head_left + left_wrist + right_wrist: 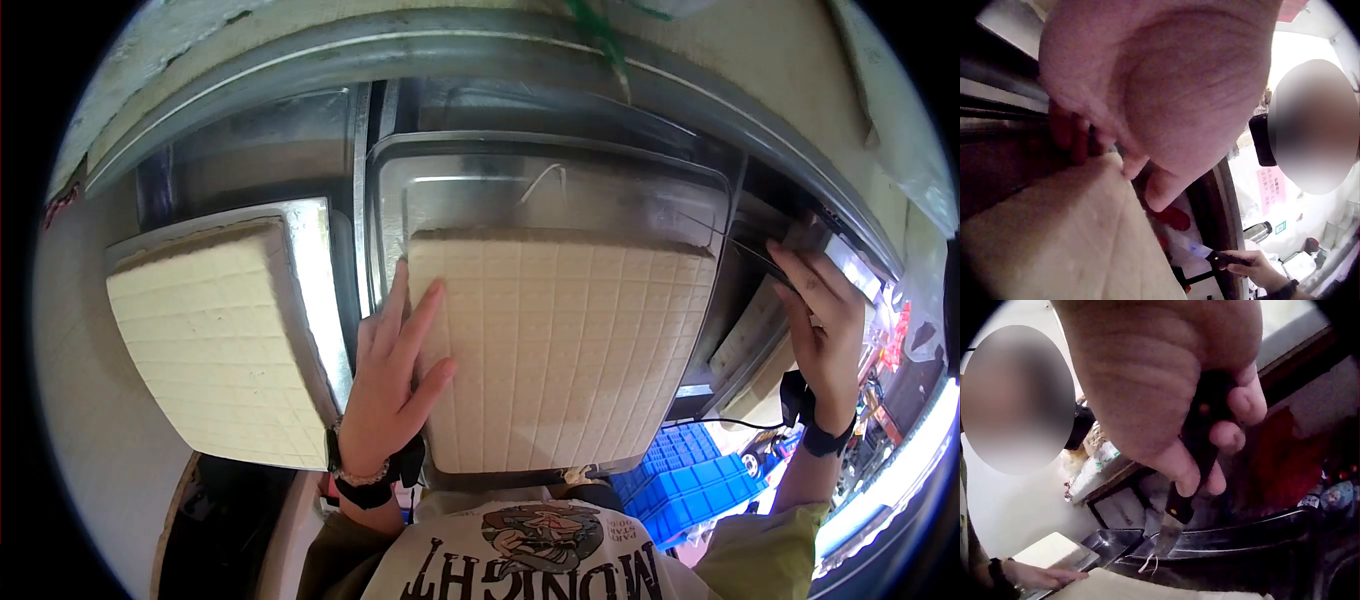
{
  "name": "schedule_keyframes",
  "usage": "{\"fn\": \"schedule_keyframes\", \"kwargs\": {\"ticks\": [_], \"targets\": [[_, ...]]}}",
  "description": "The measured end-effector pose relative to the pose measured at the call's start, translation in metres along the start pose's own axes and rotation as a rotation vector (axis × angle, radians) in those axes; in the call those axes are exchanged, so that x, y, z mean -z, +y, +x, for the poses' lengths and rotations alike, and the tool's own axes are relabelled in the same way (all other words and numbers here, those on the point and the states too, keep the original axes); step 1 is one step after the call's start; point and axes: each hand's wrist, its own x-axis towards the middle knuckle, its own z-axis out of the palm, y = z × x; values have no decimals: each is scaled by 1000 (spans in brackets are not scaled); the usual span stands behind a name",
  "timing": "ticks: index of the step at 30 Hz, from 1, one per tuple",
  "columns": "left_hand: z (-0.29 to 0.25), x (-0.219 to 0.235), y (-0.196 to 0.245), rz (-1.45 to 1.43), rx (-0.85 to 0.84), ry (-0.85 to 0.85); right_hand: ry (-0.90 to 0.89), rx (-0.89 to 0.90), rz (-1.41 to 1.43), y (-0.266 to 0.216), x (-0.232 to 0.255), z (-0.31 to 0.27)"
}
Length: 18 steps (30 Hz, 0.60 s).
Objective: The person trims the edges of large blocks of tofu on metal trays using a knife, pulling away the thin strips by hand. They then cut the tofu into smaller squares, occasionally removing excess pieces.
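A large pale slab of tofu (560, 350), its top marked with a grid of lines, lies in a metal tray (640, 180) before me. At the slab's left edge rests my left hand (395, 385), fingers extended, with fingertips and thumb on the tofu. My right hand (825, 330) is raised to the right of the tray, away from the slab. It grips a knife by its black handle (1179, 503), fingers wrapped round it. The short metal blade (1168, 534) points down. A thin white strand (1149, 564) shows close to the blade's tip.
Another scored tofu slab (200, 340) sits on a metal sheet (318, 260) to the left. At the right, more pale slabs (760, 385) stand lower down. Blue plastic crates (700, 490) are below on the right. A curved metal rim (480, 30) runs along the back.
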Motion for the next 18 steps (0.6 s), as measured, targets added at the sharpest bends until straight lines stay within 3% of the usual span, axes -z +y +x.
{"fn": "schedule_keyframes", "kwargs": {"ticks": [6,11,13,15,18], "targets": [[-18,14,1,-47,-29,50,32,-217,189,-12,16,-40],[-37,25,10,-32,-8,137,51,-245,231,-15,22,-76],[-38,31,26,-32,-21,122,108,-353,295,-19,25,-89],[-48,38,46,-37,-30,98,143,-345,309,-18,29,-112],[-72,45,71,-197,15,50,172,-485,377,-25,46,-146]]}}
